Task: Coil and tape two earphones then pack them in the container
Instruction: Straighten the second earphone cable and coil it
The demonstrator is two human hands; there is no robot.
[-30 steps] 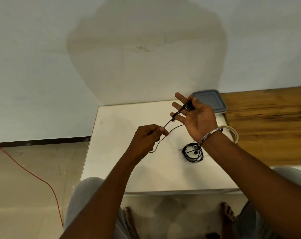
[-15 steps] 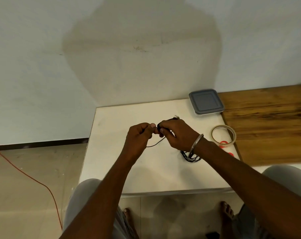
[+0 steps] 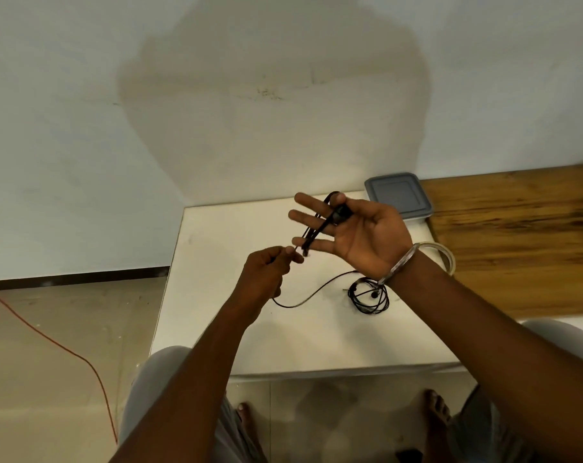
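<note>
A black earphone cable (image 3: 320, 225) is looped across the spread fingers of my right hand (image 3: 360, 235), palm up above the white table (image 3: 216, 329), with the thumb pinning it. My left hand (image 3: 270, 272) pinches the same cable just below those fingers; its loose tail (image 3: 313, 292) curves down onto the table. A second black earphone (image 3: 368, 295) lies coiled on the table under my right wrist. The grey lidded container (image 3: 397, 195) sits at the table's back right corner. A tape roll (image 3: 445, 259) lies behind my right wrist, partly hidden.
A wooden surface (image 3: 517, 238) adjoins the table on the right. The wall stands right behind the table. An orange cord (image 3: 66, 349) runs across the floor on the left. My knees and bare feet are below the table's front edge.
My right hand has turned palm up and spread its fingers, lifting away from my left hand. More cable now lies wound over those fingers, and the coiled earphone shows again.
</note>
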